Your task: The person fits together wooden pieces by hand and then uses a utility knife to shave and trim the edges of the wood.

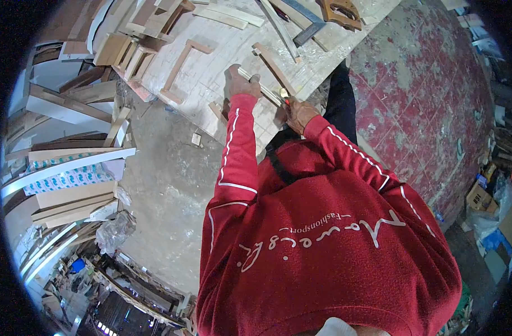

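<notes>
My left hand [243, 85] is closed around a narrow pale wooden strip [269, 93] at the near side of the workbench [211, 115], with the thumb on one side and the fingers on the other. My right hand [302, 116] is closed at the strip's near end, on a small yellow-and-red tool [284, 94] whose exact kind I cannot make out. Just beyond the strip lies a brown wooden bar [275, 70] with a short piece at its far end. A bracket-shaped wooden frame [180, 66] lies to the left of my hands.
A handsaw [343, 13] with a wooden handle and a try square [310, 33] lie at the bench's far right. Wooden pieces [138, 60] are stacked at its left corner. Boards [71, 168] lean along the left. Red, paint-stained floor [413, 95] spreads to the right.
</notes>
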`<state>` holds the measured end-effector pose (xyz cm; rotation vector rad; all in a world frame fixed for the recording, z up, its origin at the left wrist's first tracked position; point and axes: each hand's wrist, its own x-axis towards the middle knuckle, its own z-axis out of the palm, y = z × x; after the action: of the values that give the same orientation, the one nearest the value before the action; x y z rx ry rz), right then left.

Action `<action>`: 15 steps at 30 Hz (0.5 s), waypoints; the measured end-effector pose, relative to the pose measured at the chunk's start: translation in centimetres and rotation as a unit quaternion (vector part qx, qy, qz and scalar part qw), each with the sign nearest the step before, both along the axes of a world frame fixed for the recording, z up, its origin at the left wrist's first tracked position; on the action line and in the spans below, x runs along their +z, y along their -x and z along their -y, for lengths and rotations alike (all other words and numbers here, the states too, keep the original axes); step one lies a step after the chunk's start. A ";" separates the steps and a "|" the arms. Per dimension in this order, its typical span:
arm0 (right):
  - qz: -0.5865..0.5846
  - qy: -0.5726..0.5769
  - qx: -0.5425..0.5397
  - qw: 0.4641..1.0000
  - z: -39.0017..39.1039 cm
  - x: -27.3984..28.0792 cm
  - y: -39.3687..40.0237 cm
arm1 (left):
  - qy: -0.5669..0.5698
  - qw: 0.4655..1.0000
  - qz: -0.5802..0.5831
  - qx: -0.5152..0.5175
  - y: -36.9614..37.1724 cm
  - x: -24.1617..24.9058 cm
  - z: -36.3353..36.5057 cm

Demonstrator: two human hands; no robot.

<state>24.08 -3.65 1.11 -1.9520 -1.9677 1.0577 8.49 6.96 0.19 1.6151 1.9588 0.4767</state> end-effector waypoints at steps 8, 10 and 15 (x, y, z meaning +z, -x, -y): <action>0.029 0.027 0.016 0.999 -0.6 -0.4 0.4 | -0.004 0.999 0.031 0.027 0.1 -0.6 0.0; 0.024 0.032 0.014 0.999 -0.6 -0.4 0.4 | -0.005 1.000 0.019 0.020 0.0 -0.1 0.0; 0.031 -0.022 0.027 0.999 -0.3 -1.7 0.3 | -0.011 1.000 0.007 0.000 0.1 0.0 0.1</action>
<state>23.81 -3.34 -0.63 -1.9418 -2.0695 0.9678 8.42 6.83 0.23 1.6197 1.9495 0.5096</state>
